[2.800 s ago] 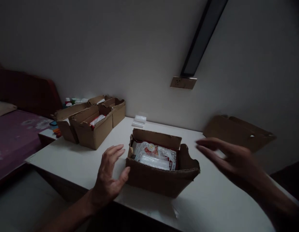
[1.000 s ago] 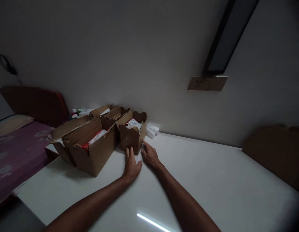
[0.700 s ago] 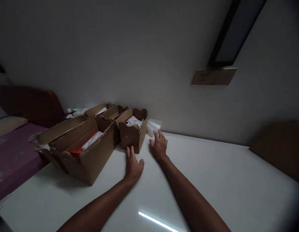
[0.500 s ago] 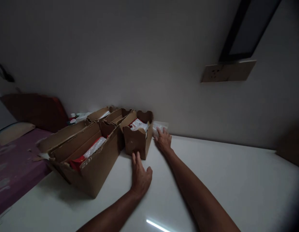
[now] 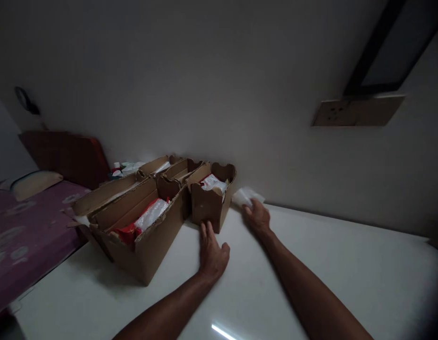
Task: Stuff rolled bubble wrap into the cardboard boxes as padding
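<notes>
My right hand (image 5: 257,216) is closed on the near edge of a clear plastic bag (image 5: 248,194), which is tilted up a little by the wall and blurred. Beside it stands a small cardboard box (image 5: 206,207) with clear and red plastic packets (image 5: 214,182) inside. At the foot of that box, my left hand (image 5: 213,252) rests with fingers stretched out and thumb apart, fingertips at the box's lower front. Nothing is in the left hand. To the left sits a longer cardboard box (image 5: 162,245) holding a red and clear packet (image 5: 151,215).
More open cardboard boxes (image 5: 174,173) stand behind, against the wall. The white table (image 5: 311,255) runs along the wall, which carries a socket plate (image 5: 357,112). At left is a bed with a purple sheet (image 5: 35,231) and a pillow (image 5: 37,184).
My right hand has closed its fingers on the plastic bag and shifted it slightly away from the small box. The left hand stays by the box's front. The view has turned a little left.
</notes>
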A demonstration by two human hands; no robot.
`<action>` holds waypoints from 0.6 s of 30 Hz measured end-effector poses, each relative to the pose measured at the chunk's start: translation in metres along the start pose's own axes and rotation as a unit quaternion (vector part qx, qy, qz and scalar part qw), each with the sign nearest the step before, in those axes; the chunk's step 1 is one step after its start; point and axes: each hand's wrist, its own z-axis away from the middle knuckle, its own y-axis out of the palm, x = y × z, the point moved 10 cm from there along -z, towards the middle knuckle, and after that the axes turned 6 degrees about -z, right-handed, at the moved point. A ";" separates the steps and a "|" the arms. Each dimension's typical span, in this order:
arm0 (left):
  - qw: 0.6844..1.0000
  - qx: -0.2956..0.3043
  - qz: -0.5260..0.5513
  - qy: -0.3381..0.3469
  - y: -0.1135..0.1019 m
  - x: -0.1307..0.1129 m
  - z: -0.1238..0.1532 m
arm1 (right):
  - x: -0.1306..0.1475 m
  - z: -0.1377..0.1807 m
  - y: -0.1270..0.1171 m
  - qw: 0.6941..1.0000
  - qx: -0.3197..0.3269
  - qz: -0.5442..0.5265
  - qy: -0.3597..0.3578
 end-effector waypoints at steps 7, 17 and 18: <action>1.000 0.009 0.004 0.016 -0.002 0.003 -0.015 | 0.048 0.001 0.040 0.995 0.065 0.013 -0.071; 0.997 -0.049 -0.045 0.029 -0.020 0.009 -0.024 | 0.039 0.028 -0.012 0.985 0.072 0.097 -0.127; 0.997 -0.050 -0.050 0.034 -0.023 0.009 -0.022 | 0.033 0.037 -0.022 0.983 0.076 0.112 -0.127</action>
